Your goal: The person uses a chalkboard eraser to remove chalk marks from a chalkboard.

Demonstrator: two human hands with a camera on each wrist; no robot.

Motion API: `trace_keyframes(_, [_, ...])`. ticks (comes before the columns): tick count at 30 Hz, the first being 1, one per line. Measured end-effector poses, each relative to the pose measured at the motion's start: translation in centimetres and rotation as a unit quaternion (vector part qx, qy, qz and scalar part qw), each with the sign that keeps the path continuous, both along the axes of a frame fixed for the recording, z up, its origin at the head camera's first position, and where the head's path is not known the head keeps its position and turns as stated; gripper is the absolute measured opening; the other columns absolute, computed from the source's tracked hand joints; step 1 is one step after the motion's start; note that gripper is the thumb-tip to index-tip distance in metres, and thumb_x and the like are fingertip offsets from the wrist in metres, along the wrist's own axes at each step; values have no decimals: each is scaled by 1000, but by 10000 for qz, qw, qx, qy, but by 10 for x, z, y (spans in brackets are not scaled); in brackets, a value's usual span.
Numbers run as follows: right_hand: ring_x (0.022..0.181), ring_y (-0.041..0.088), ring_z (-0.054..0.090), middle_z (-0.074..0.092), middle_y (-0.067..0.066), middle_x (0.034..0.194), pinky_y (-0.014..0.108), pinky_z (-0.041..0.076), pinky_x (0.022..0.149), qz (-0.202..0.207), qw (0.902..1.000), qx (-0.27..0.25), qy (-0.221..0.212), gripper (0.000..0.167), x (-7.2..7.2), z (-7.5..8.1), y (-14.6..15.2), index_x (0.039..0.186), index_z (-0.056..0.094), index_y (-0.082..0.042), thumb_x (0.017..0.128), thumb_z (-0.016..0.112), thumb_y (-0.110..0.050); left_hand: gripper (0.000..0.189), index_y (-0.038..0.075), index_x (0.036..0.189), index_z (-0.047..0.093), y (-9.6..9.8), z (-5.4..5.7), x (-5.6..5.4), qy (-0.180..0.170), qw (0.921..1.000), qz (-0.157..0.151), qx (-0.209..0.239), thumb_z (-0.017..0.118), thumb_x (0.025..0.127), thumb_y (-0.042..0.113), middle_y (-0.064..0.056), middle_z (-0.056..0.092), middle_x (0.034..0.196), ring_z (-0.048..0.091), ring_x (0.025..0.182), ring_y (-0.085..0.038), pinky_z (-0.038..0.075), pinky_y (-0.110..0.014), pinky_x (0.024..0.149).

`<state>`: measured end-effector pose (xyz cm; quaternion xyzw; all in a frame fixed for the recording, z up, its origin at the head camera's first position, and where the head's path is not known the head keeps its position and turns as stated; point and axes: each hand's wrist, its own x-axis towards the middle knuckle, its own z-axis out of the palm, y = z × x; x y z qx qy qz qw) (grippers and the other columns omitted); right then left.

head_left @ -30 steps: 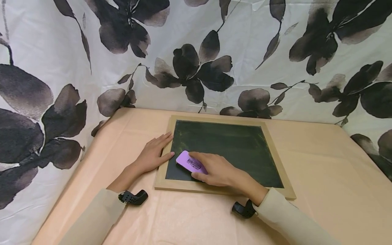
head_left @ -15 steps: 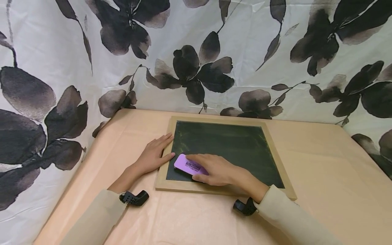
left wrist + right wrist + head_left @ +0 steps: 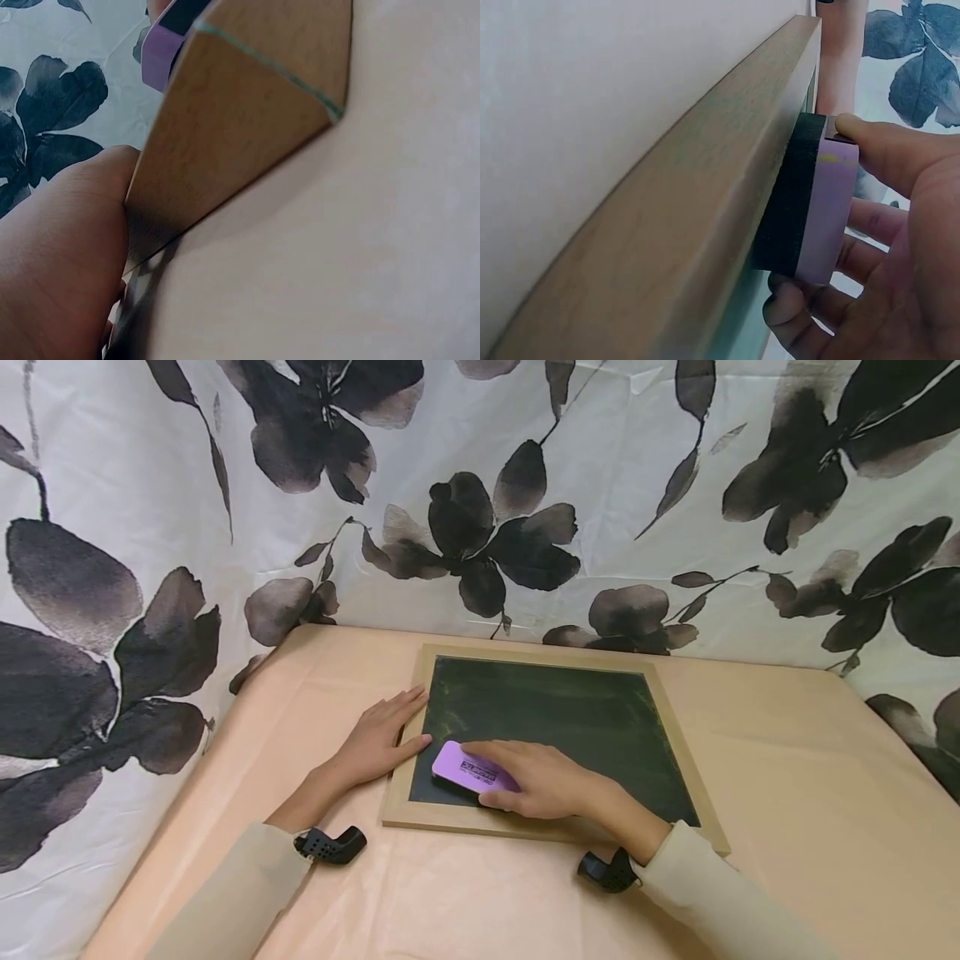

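Observation:
A chalkboard (image 3: 555,710) in a light wooden frame lies flat on the table. My right hand (image 3: 551,781) grips a purple eraser (image 3: 468,768) by its sides, its dark felt face down on the board's lower left area. In the right wrist view the eraser (image 3: 829,210) sits just inside the wooden rim (image 3: 727,157), with thumb and fingers curled about it. My left hand (image 3: 378,739) rests on the left side of the frame, fingers extended and thumb reaching to the board's edge. Faint yellowish chalk smears show near the board's left and right edges.
The table (image 3: 795,760) is covered in a peach cloth. Behind it and at the left hangs a white curtain (image 3: 645,485) with dark flower prints. A black wrist camera (image 3: 330,845) is worn on each wrist.
The right hand has slid the eraser slightly down the board, with a small shift left and then back right. The left hand keeps its place on the frame.

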<state>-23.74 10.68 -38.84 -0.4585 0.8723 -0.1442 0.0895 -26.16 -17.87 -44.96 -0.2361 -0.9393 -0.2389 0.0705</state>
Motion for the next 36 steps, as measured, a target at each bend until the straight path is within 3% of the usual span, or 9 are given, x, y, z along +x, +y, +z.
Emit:
trace_keyframes(7, [125,22,49,49,2,141,47,45,95,-181,9997,64,180,62,0,2,15,147,39,-20,92,59,-42,68,10,151,31,1,-1,-1,-4,10000,-4,-7,53,97,44,-6,23,157,22,142,-30,15,-50,113])
trace_keyframes(13, [118,25,55,53,5,138,49,48,90,-800,9956,207,433,65,0,0,35,147,40,-19,91,60,-45,68,10,151,31,2,1,1,29,10000,7,-16,54,96,43,-8,23,156,22,142,-31,15,-51,113])
trace_keyframes(16, [105,24,62,59,7,129,44,52,80,-1108,9913,246,668,64,1,0,45,144,44,-16,90,62,-45,68,9,151,30,1,1,2,13,10000,1,-38,54,97,43,-9,23,156,22,142,-31,15,-52,113])
trace_keyframes(20, [79,18,60,66,6,108,33,47,60,-1616,9816,26,1020,62,-1,5,61,138,51,-12,87,66,-43,68,10,151,30,2,1,2,25,10000,-24,-52,53,97,43,-8,22,157,22,142,-31,15,-52,113])
trace_keyframes(22, [73,17,56,66,6,102,30,44,57,-1922,9754,-155,1069,62,-3,9,73,137,52,-10,86,67,-42,68,10,152,29,2,1,1,58,10000,-44,-59,53,97,44,-8,22,157,22,142,-31,15,-52,113])
trace_keyframes(30, [68,20,51,60,9,85,30,38,53,-2702,9558,-728,903,65,-10,27,130,135,48,1,88,66,-40,69,11,152,29,5,0,0,80,9999,-51,-57,52,97,45,-7,22,157,21,142,-30,15,-52,113])
trace_keyframes(36, [64,22,48,57,11,77,30,34,51,-3255,9342,-781,1232,65,-14,38,180,134,47,4,90,65,-39,68,11,151,31,2,-7,5,135,9999,18,6,53,96,46,-7,23,157,22,142,-29,15,-52,112])
